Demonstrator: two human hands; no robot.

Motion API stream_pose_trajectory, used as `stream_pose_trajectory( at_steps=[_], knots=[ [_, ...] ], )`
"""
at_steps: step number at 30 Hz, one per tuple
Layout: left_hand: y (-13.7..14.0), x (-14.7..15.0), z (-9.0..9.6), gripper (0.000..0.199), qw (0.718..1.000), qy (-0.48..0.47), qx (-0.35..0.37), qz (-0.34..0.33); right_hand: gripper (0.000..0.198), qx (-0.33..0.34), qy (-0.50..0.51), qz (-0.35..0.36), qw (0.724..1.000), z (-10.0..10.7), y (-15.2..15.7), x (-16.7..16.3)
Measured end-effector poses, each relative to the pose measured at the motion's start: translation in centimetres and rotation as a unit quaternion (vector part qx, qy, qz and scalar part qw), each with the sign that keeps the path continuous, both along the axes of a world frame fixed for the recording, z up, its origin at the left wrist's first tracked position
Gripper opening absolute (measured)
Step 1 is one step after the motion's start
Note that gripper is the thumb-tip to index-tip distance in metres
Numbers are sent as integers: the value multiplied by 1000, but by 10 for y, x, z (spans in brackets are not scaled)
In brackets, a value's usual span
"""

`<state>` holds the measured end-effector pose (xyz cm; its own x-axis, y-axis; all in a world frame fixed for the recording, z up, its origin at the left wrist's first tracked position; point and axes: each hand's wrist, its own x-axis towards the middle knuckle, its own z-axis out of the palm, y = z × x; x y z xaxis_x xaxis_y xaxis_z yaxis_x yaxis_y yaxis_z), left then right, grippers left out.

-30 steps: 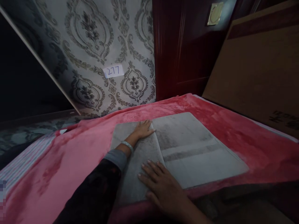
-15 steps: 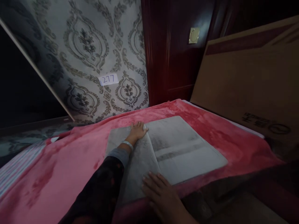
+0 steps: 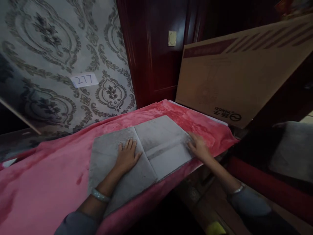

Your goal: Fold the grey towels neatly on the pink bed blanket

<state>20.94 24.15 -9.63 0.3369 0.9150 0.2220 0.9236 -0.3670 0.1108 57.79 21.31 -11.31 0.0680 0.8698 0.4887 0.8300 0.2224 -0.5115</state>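
A gray mat (image 3: 158,145) lies on a pink blanket (image 3: 49,176), spread open in front of the person, with a straight crease dividing it into 2 panels. The left hand (image 3: 127,158) rests palm down on the left panel, just beside the crease, its fingers spread and grasping nothing. The right hand (image 3: 199,147) is at the mat's right edge, fingers bent toward it; blur there hides whether they pinch the edge or only touch it, so its grip cannot be told. A pale bracelet (image 3: 100,195) circles the left wrist, and a thin shiny band (image 3: 239,188) circles the right. The right panel carries a darker stripe across its surface. Behind the blanket stands a wall with patterned wallpaper (image 3: 56,62), bearing a white paper slip (image 3: 84,80) with 277 written on it. To the right of the wallpaper is a dark red panel (image 3: 151,58) with a small square plate (image 3: 172,38) on it. Farther right, a large cardboard box (image 3: 234,75) leans at a tilt, its printed lettering upside down.
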Motion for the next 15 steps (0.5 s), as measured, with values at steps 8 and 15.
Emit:
stream_pose_trajectory(
  at_steps=[8,15],
  knots=[
    [-1,0,2,58,997,-76,12,-12,40,-241,0,-55,969,24,39,28],
    [9,-19,-4,47,846,-529,-60,-42,31,-336,164,22,927,50,37,22]
  ],
)
